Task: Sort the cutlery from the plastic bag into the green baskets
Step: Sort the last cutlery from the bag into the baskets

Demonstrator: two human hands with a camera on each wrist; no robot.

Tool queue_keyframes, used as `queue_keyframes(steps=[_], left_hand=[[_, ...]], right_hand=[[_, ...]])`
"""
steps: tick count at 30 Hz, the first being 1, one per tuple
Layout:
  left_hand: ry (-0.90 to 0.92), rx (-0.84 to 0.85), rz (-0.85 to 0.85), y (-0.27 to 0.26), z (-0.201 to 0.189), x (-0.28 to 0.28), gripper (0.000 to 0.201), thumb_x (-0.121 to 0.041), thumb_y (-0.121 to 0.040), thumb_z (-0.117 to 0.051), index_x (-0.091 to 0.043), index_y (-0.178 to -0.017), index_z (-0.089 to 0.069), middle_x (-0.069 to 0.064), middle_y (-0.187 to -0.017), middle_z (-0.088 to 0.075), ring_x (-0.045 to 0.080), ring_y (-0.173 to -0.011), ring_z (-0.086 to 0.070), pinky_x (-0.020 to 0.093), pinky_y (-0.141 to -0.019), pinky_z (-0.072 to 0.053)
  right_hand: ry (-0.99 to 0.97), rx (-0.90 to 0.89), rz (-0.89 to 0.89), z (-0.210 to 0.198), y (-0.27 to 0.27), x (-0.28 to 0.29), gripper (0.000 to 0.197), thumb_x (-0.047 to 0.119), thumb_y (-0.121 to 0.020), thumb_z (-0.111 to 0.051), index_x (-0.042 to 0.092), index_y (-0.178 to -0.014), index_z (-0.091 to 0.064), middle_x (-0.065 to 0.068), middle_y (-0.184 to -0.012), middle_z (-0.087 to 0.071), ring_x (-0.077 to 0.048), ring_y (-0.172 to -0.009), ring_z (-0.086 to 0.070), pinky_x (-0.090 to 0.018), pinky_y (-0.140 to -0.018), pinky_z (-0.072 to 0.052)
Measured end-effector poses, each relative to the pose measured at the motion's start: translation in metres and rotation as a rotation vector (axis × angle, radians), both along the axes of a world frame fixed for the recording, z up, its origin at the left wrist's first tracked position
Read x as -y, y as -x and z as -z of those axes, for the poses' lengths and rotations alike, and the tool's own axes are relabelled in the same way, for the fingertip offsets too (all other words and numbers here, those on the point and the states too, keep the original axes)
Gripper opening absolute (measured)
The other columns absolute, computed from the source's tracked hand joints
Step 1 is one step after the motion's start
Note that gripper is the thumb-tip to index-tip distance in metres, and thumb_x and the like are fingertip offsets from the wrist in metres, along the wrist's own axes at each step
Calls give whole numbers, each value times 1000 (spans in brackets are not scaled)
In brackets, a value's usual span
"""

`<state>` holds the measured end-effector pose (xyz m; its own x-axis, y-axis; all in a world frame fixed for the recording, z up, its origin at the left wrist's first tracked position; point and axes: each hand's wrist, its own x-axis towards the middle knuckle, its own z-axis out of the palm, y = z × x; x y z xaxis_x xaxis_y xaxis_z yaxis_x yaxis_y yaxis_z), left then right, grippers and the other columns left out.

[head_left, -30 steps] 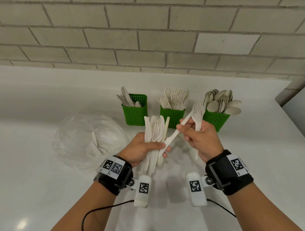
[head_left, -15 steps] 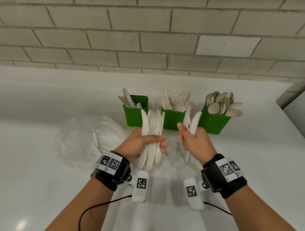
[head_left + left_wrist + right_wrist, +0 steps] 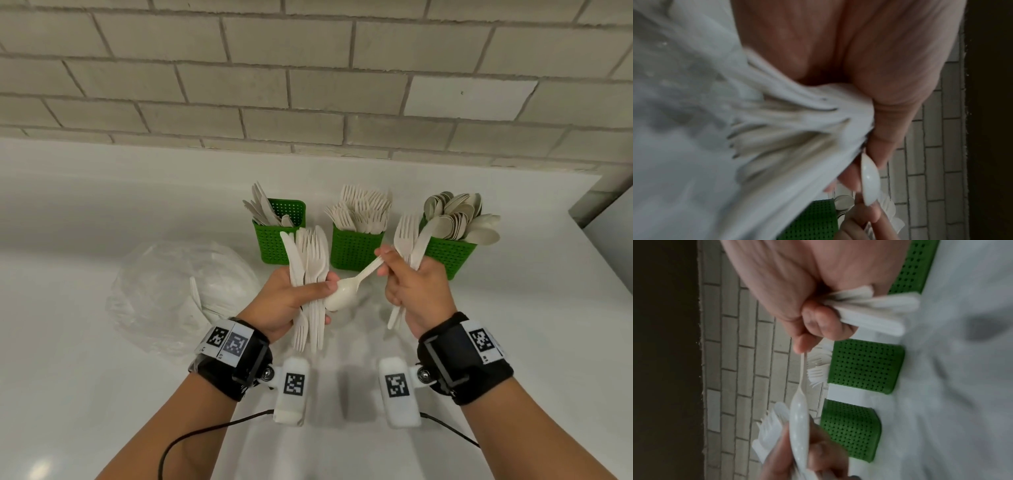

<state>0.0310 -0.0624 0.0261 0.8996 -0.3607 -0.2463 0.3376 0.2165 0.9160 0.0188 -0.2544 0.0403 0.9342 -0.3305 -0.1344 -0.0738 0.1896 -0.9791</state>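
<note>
White counter [image 3: 513,325], green baskets of knives [image 3: 274,240], forks [image 3: 354,250], spoons [image 3: 448,255]

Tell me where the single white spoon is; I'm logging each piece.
In the head view the spoon spans both hands: bowl against the left hand, handle pinched by the right hand, before the middle basket.

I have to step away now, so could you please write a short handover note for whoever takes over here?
Left hand grips a mixed bundle of forks and knives. Right hand holds a few sorted pieces and pinches the handle of a spoon whose bowl lies against the bundle.
Three green baskets at the back hold knives, forks and spoons, left to right.
Plastic bag on the left still holds cutlery.
Left: sort both handfuls, then the bag.
</note>
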Motion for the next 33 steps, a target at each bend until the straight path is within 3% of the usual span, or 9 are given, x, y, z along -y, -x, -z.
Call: queue_keyframes(steps=[5,8,10,12,17,21,24,28,33], left_hand=[[-31,-13,-83,-8,-5,-7,19,-16,-75,-75,-6,-88,-65,5,-76,-64,18,-64,-63,32,-51,-55],[-3,0,-7,-7,-11,-5,15,-12,-76,-78,-5,-85,-68,9,-72,-66,20,-58,-64,31,-49,-56],[45,9,27,-5,-14,0,10,-12,-75,-71,-6,-83,-70,13,-68,-66,22,-54,-63,32,-48,-56],[94,13,42,-4,-14,0,7,-11,-78,-67,-6,-82,-70,13,-67,-65,21,-52,-61,32,-50,-54],[65,12,120,-2,-9,-1,11,-9,-79,-65,-5,-89,-71,13,-73,-69,21,-55,-64,31,-52,-54],[57,42,197,1,-9,3,7,-6,-81,-65,-6,-87,-68,17,-81,-71,23,-60,-67,33,-56,-57],[84,29,141,1,-7,1,6,-10,-81,-65,-6,-86,-66,18,-84,-72,23,-59,-67,35,-56,-57],[117,25,127,2,-7,-1,12,-10,-81,-63,-1,-89,-65,17,-77,-70,23,-54,-64,33,-52,-55],[161,20,178,6,-6,7,26,-3,-81,-54,0,-106,-62,18,-79,-71,24,-54,-64,31,-55,-53]], right_hand=[[388,103,-84,3,9,9,76,20,-56,-94,17,-122,-55,8,-113,-61,1,-102,-56,-21,-90,-48],[1139,62,-342,-4,18,-5,50,43,-60,-88,27,-98,-62,11,-91,-59,-11,-86,-59,-28,-68,-46],[1333,9,-336,-4,19,-15,32,45,-73,-76,29,-66,-49,9,-72,-48,-19,-72,-57,-27,-53,-31],[1232,40,-284,2,15,-14,38,37,-82,-70,26,-58,-43,7,-64,-43,-21,-64,-54,-27,-50,-26],[354,39,-245,-19,13,-20,35,28,-93,-63,2,-70,-64,5,-48,-52,-8,-44,-48,-20,-49,-41],[214,155,-387,-33,13,-26,30,8,-90,-65,-15,-73,-61,-20,-53,-54,-9,-40,-51,-14,-47,-43],[251,124,-247,-28,4,-19,16,8,-89,-67,2,-74,-67,14,-45,-55,2,-41,-51,-7,-48,-37],[259,64,-313,-29,8,-18,29,11,-92,-64,17,-64,-60,17,-41,-49,2,-38,-49,-8,-44,-36],[149,37,-489,-36,16,-25,22,-2,-93,-57,-24,-91,-58,-13,-58,-48,-4,-32,-47,-9,-39,-37]])
